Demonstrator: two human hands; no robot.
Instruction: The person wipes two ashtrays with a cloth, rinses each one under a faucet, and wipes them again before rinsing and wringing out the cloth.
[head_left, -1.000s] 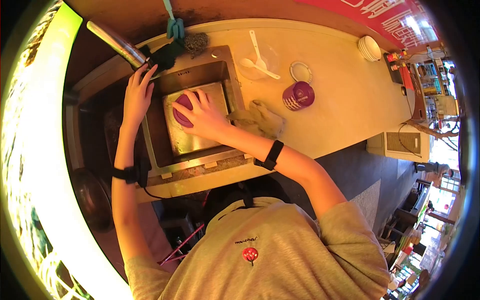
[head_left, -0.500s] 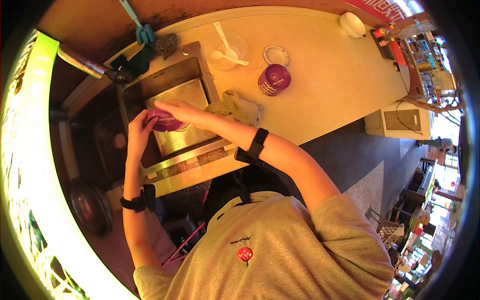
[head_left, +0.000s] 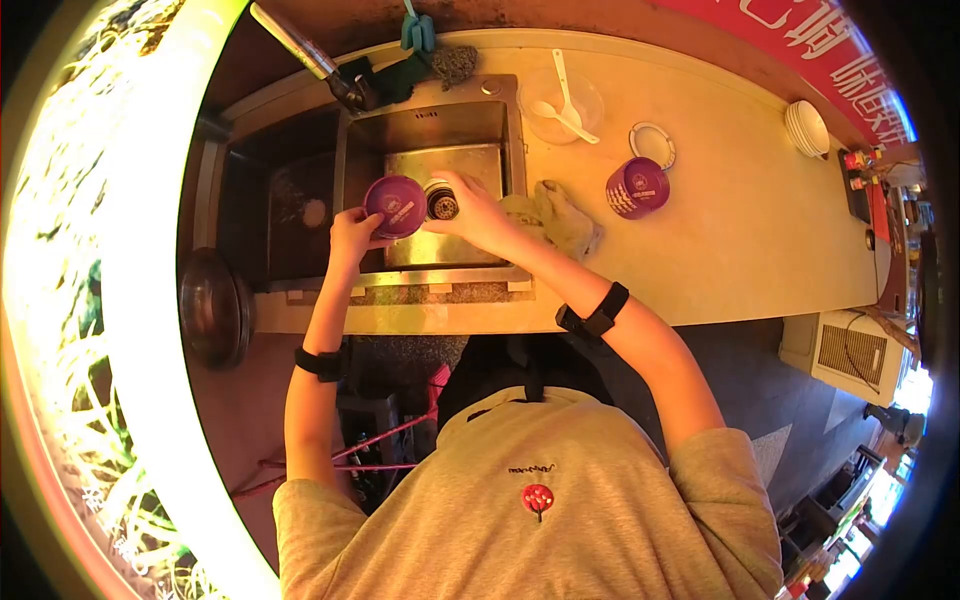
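Note:
A round purple lid or shallow dish (head_left: 394,207) is held over the sink (head_left: 425,262) by my left hand (head_left: 353,238), thumb on its face and fingers behind it. Just right of it, near the drain, my right hand (head_left: 470,211) has its thumb and fingers apart, with nothing visible between them. On the counter stands a purple cup (head_left: 638,188) with white print, beside a white ring-shaped lid (head_left: 653,146). A crumpled cloth (head_left: 560,222) lies at the sink's right edge.
Behind the cloth, a clear bowl (head_left: 545,97) holds white spoons. Stacked white bowls (head_left: 806,128) stand at the far right. A faucet (head_left: 300,45), a scouring pad (head_left: 455,65) and a dark round pan (head_left: 212,308) surround the sink.
The camera view has turned, shifting the scene rightward. My right hand has come off the purple piece, which now shows its round printed face while my left hand keeps hold of it.

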